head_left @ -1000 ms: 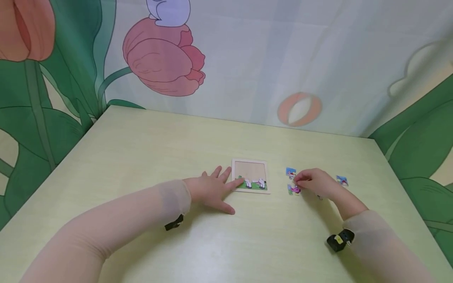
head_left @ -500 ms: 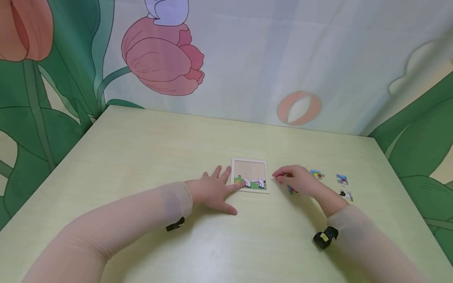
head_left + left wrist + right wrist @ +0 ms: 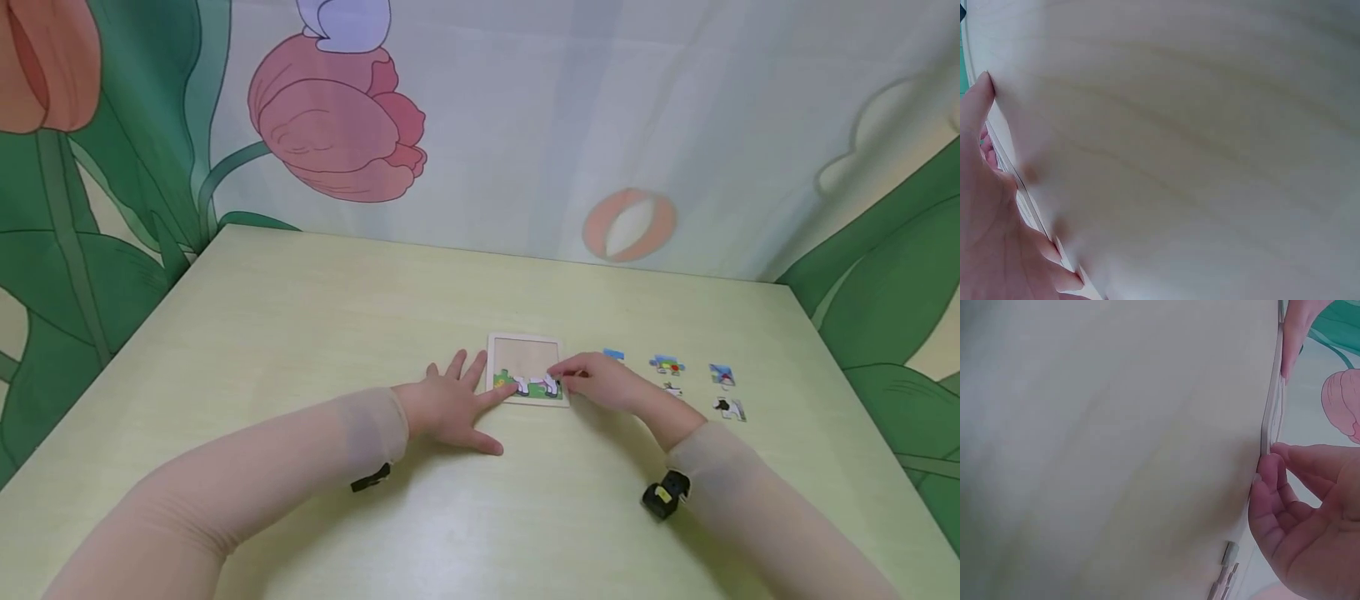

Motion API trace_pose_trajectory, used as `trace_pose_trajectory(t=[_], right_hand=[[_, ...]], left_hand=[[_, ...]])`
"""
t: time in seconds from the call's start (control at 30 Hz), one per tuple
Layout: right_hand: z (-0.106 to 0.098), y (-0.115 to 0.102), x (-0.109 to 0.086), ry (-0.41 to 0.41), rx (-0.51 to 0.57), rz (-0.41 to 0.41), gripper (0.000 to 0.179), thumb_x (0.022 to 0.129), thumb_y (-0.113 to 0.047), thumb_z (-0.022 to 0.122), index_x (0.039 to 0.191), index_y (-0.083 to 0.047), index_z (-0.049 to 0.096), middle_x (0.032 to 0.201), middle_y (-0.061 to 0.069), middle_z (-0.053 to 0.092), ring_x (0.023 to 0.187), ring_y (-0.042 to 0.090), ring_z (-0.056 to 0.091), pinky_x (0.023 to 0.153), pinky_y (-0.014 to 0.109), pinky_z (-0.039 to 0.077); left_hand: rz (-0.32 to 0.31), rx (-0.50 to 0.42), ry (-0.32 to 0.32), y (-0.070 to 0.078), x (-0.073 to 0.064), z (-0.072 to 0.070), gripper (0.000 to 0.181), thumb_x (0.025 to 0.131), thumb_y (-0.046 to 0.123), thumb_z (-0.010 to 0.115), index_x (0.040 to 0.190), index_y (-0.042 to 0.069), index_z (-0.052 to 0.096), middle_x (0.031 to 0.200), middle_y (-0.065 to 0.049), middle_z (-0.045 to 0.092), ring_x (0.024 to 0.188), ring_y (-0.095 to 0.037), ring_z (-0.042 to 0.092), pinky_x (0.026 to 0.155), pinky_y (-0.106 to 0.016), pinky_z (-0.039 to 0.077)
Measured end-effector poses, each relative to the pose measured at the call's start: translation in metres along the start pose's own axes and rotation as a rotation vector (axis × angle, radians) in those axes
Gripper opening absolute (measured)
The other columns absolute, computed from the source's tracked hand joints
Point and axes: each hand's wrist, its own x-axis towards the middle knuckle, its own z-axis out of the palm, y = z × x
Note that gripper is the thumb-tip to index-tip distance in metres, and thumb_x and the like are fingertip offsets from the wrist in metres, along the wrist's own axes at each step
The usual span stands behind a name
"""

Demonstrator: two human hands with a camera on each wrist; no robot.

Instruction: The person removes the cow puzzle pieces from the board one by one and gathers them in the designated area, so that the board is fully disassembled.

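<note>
A shallow square puzzle tray (image 3: 527,354) lies on the table, its bottom row filled with pieces showing green grass and white animal legs. My left hand (image 3: 453,408) is spread flat at its left side, with the index fingertip over the filled row. At the tray's right rim, the thumb and curled fingers of my right hand (image 3: 603,379) come together. In the right wrist view, my right fingertips (image 3: 1266,461) meet at the tray's thin edge. I cannot tell whether they pinch a puzzle piece, the rim or nothing.
Loose puzzle pieces lie to the right: a yellow-and-red one (image 3: 666,364), a blue one (image 3: 722,375), and a black-and-white one (image 3: 729,407). Another blue piece (image 3: 613,354) shows behind my right hand. A printed curtain (image 3: 510,125) hangs behind the table (image 3: 337,300).
My right hand has moved left from among the loose pieces to the tray's right rim, its fingertips drawn together. My left hand has stayed in place. The view has shifted slightly.
</note>
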Motion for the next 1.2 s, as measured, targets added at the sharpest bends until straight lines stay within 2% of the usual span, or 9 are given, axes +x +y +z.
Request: trace_pose_trajectory(t=[0.1,0.17,0.53,0.73,0.8,0.9,0.97,1.13,1.2], right_hand=[[-0.0016,0.0,0.0013,-0.02,0.041,0.021,0.026,0.095,-0.009,0.051,0.118,-0.005,0.064,0.065,0.001,0.05,0.053,0.013,0.037,0.05,0.024,0.032],[-0.0023,-0.0002,0.0021,-0.023,0.059,0.037,0.025,0.096,-0.011,0.051,0.117,-0.006,0.064,0.062,0.001,0.048,0.051,0.013,0.036,0.049,0.024,0.03],[-0.005,-0.0017,0.0039,-0.008,0.1,0.03,0.023,0.095,-0.018,0.054,0.109,-0.005,0.067,0.083,0.005,0.059,0.071,0.017,0.047,0.061,0.028,0.037],[-0.0032,-0.0015,0.007,-0.007,0.109,0.032,0.029,0.095,-0.016,0.054,0.119,-0.002,0.062,0.102,0.008,0.063,0.077,0.015,0.054,0.069,0.027,0.045],[-0.0022,-0.0018,0.0083,-0.009,0.086,0.037,0.029,0.095,-0.015,0.054,0.119,-0.002,0.063,0.091,0.005,0.062,0.069,0.013,0.051,0.065,0.026,0.043],[-0.0016,-0.0019,0.0095,-0.022,0.052,0.036,0.027,0.095,-0.016,0.054,0.116,-0.003,0.065,0.07,0.001,0.053,0.058,0.013,0.041,0.057,0.027,0.036],[-0.0017,-0.0028,0.0093,-0.019,0.045,0.033,0.026,0.094,-0.015,0.054,0.114,-0.003,0.066,0.067,0.0,0.05,0.057,0.013,0.04,0.056,0.027,0.034],[-0.0033,-0.0042,0.008,-0.001,0.053,0.014,0.022,0.094,-0.014,0.054,0.11,-0.004,0.066,0.09,0.004,0.061,0.073,0.017,0.049,0.066,0.029,0.041],[-0.0034,-0.0039,0.0088,0.003,0.053,0.009,0.021,0.095,-0.014,0.054,0.109,-0.004,0.066,0.093,0.005,0.061,0.076,0.017,0.05,0.067,0.029,0.041]], left_hand=[[-0.005,0.002,-0.005,0.0003,-0.0007,-0.0012,0.087,0.077,0.079,0.038,0.148,0.041,0.004,0.154,-0.018,-0.005,0.137,-0.046,0.002,0.099,-0.065,0.021],[-0.005,0.006,-0.004,0.0005,-0.0007,-0.0015,0.087,0.077,0.079,0.038,0.148,0.042,0.004,0.154,-0.018,-0.005,0.137,-0.046,0.003,0.099,-0.065,0.022],[-0.004,0.008,-0.008,0.0004,0.0013,-0.0008,0.088,0.077,0.08,0.037,0.148,0.042,0.004,0.154,-0.018,-0.005,0.137,-0.046,0.002,0.099,-0.065,0.021],[-0.011,-0.002,-0.023,0.0008,0.0012,-0.0006,0.087,0.077,0.08,0.037,0.148,0.042,0.003,0.154,-0.018,-0.007,0.137,-0.046,0.0,0.1,-0.065,0.02],[-0.013,-0.008,-0.03,0.0005,0.0014,-0.0007,0.087,0.077,0.08,0.037,0.148,0.042,0.003,0.154,-0.018,-0.007,0.137,-0.045,0.0,0.1,-0.065,0.02],[-0.013,-0.011,-0.035,0.0002,0.0018,-0.0011,0.087,0.077,0.08,0.038,0.148,0.042,0.003,0.154,-0.017,-0.007,0.137,-0.045,0.0,0.1,-0.065,0.019],[-0.011,-0.005,-0.03,-0.0001,0.0024,-0.0011,0.088,0.077,0.08,0.037,0.148,0.042,0.003,0.154,-0.017,-0.007,0.137,-0.045,0.0,0.1,-0.065,0.02],[-0.009,-0.005,-0.025,0.0003,0.0027,-0.0016,0.088,0.077,0.08,0.038,0.148,0.042,0.003,0.154,-0.017,-0.007,0.137,-0.045,0.0,0.1,-0.065,0.02],[-0.01,-0.012,-0.032,0.0008,0.002,-0.0017,0.088,0.077,0.079,0.038,0.148,0.042,0.003,0.154,-0.017,-0.008,0.137,-0.045,0.0,0.1,-0.066,0.019]])
